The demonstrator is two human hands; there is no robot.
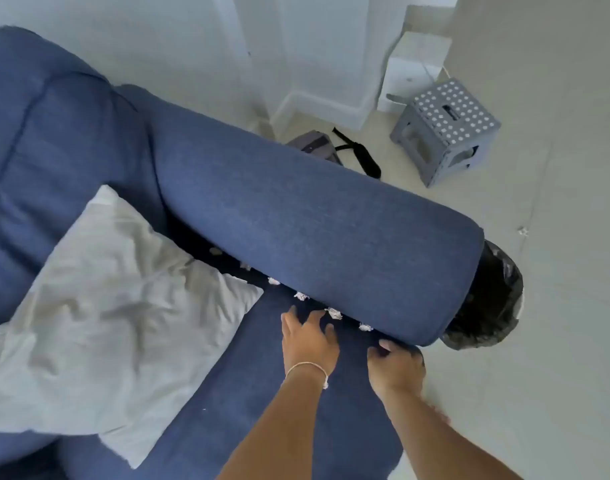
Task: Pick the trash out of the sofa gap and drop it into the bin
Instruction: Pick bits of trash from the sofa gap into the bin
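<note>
The sofa [296, 216] fills most of the view, its armrest running just beyond your hands. The bin [487, 299], lined with a black bag, stands on the floor past the end of the armrest, to the right of your right hand [395, 367]; what is inside it cannot be seen. In the gap ahead of your fingers, several white paper balls lie in a row. Your left hand [308, 337] rests spread on the seat, holding nothing, with one ball [334, 313] just beyond its fingertips. Your right hand is curled at the seat corner; I cannot tell if it holds anything. By my judgement, most of the picking is still left.
</note>
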